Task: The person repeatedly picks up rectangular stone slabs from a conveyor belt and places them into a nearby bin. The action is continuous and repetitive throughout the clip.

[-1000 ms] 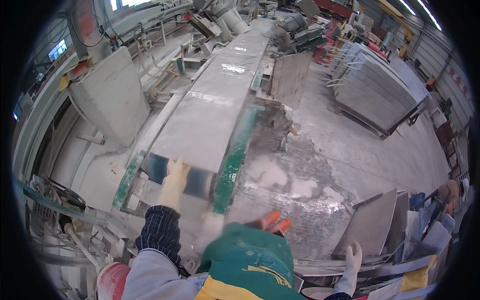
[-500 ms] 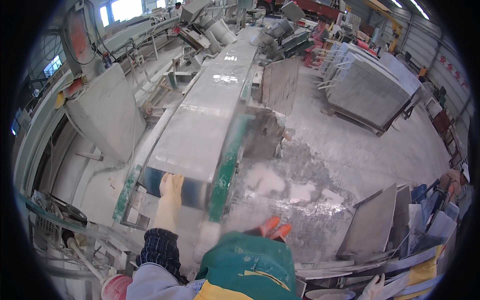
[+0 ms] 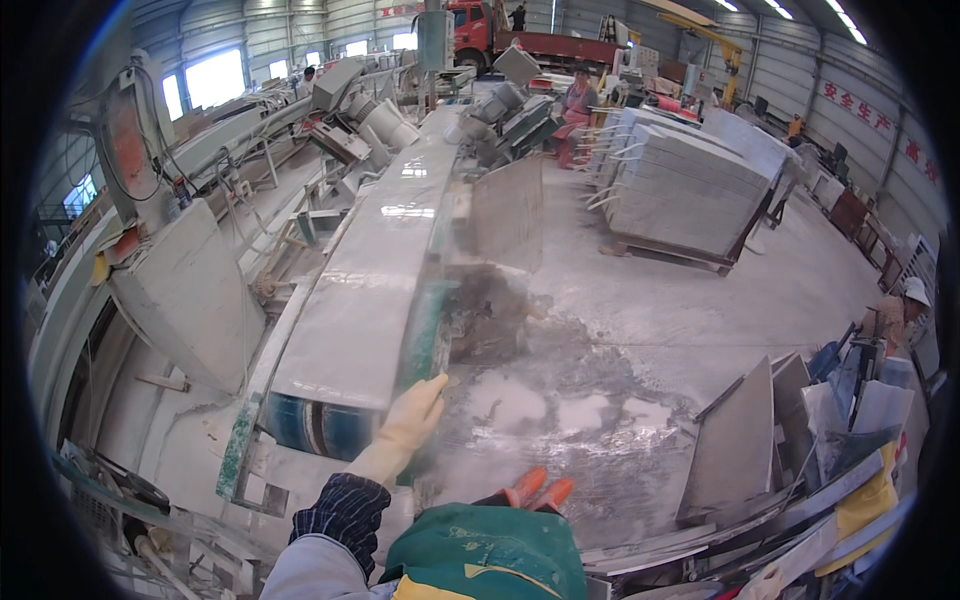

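My left hand (image 3: 410, 418), in a cream rubber glove, reaches over the near right corner of a conveyor, by its green side rail (image 3: 428, 330). Its fingers are stretched forward, close together, with nothing seen in them. A pale wet belt (image 3: 350, 310) runs away from me, and a dark blue band (image 3: 345, 428) shows at its rounded near end. At the lower right edge, a pale gloved shape, which looks like my right hand (image 3: 768, 582), is beside stacked strips and a yellow cloth (image 3: 868, 500). Its fingers are too blurred and cut off to read.
Upright slab offcuts (image 3: 735, 435) lean at the right, with a person in a white cap (image 3: 915, 290) behind them. A large stack of slabs (image 3: 690, 185) stands on a pallet farther back. Wet, puddled floor (image 3: 580, 415) lies right of the conveyor. A grey panel (image 3: 190, 295) stands left.
My left hand has moved right, from the blue end of the belt to the green rail. The view has tilted up and turned right, bringing more of a red truck and back wall into sight.
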Demonstrator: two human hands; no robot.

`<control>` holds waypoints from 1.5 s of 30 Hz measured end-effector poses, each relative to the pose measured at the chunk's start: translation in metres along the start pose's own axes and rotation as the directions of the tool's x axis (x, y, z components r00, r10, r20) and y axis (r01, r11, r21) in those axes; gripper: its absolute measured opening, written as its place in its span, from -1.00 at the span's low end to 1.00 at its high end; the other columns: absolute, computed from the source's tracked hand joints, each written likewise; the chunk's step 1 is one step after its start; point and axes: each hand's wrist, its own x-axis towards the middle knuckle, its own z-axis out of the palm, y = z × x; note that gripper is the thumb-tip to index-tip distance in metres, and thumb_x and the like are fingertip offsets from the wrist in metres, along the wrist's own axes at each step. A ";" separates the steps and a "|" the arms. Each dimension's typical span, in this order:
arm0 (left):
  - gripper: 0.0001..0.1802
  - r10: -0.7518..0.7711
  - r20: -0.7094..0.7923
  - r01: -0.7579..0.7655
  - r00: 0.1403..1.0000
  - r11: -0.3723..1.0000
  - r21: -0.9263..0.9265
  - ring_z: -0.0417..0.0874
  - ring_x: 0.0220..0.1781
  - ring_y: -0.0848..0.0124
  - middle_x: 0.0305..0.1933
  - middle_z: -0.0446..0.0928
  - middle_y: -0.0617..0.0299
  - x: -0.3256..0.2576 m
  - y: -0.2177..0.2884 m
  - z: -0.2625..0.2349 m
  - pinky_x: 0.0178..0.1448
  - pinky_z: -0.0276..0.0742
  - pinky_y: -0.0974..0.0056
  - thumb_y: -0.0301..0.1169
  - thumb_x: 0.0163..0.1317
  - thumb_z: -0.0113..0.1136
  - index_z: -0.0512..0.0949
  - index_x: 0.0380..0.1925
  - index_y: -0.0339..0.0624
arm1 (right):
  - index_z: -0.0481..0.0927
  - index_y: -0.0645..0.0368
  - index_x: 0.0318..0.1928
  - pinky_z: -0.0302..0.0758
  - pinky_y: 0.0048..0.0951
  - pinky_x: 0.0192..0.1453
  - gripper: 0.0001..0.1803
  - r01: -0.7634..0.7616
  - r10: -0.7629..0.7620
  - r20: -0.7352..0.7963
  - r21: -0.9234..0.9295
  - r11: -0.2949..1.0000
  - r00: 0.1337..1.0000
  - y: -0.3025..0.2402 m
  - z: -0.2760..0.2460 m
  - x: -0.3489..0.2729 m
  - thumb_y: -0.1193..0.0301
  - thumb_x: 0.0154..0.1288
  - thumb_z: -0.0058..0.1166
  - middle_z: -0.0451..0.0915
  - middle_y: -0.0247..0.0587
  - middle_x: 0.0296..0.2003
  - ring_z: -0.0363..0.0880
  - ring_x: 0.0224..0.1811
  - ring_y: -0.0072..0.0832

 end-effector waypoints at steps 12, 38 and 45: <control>-0.53 0.044 0.031 -0.052 0.999 0.937 0.345 0.32 0.28 -0.03 0.16 0.38 -0.04 0.004 -0.034 0.037 0.36 0.14 -0.08 -0.40 0.07 0.16 0.46 0.05 -0.16 | 0.53 0.23 0.17 0.46 -0.12 0.25 -0.48 -0.206 0.187 0.160 0.107 0.973 0.969 -0.029 -0.029 -0.007 0.12 0.37 0.04 0.48 0.19 0.18 0.50 0.18 0.02; -0.58 0.228 -0.130 -0.166 0.965 0.914 0.371 0.46 0.16 -0.07 0.01 0.54 0.02 -0.002 -0.042 0.045 0.28 0.35 -0.18 -0.51 -0.13 0.27 0.56 -0.15 -0.19 | 0.58 0.09 0.07 0.57 0.02 -0.03 -0.55 0.079 -0.078 0.013 -0.201 0.976 0.997 0.035 0.036 -0.038 0.08 0.31 0.08 0.61 0.11 -0.05 0.59 -0.04 0.05; -0.60 0.179 -0.100 -0.137 0.979 0.933 0.332 0.44 0.21 -0.09 0.05 0.54 0.01 -0.003 -0.045 0.045 0.34 0.28 -0.17 -0.49 -0.07 0.25 0.58 -0.12 -0.17 | 0.49 0.13 0.18 0.51 -0.03 0.15 -0.53 0.097 -0.071 0.135 -0.202 0.975 0.988 0.036 0.032 -0.051 0.16 0.36 -0.02 0.50 0.11 0.13 0.46 0.20 -0.02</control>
